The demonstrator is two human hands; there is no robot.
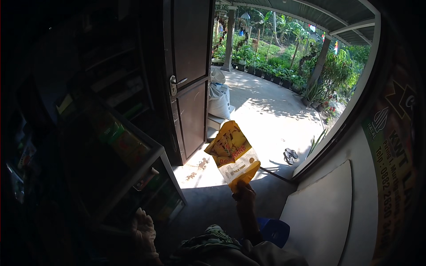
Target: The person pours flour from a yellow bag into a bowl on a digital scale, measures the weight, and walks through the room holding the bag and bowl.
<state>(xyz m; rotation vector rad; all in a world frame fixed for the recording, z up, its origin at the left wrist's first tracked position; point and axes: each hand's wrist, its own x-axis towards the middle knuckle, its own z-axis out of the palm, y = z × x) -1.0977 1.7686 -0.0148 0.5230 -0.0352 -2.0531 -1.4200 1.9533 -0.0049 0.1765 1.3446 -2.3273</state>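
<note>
Raised in front of me, my right hand (244, 193) is closed on the lower end of a yellow plastic packet (233, 148). The packet looks flat and creased, with printed pictures on its upper part and a pale band lower down. Sunlight from the doorway falls on it. Lower left, my left hand (144, 226) is held up in shadow beside a glass display case (162, 177). Its fingers look loosely extended, with nothing visible in them.
A dark brown door (191, 102) stands ajar, with white sacks (219, 99) behind it. Sandals (290, 156) lie on the sunlit floor outside. A blue plastic object (275, 231) is low by my right arm, near a white board (319, 217). A banner (395, 164) hangs at right.
</note>
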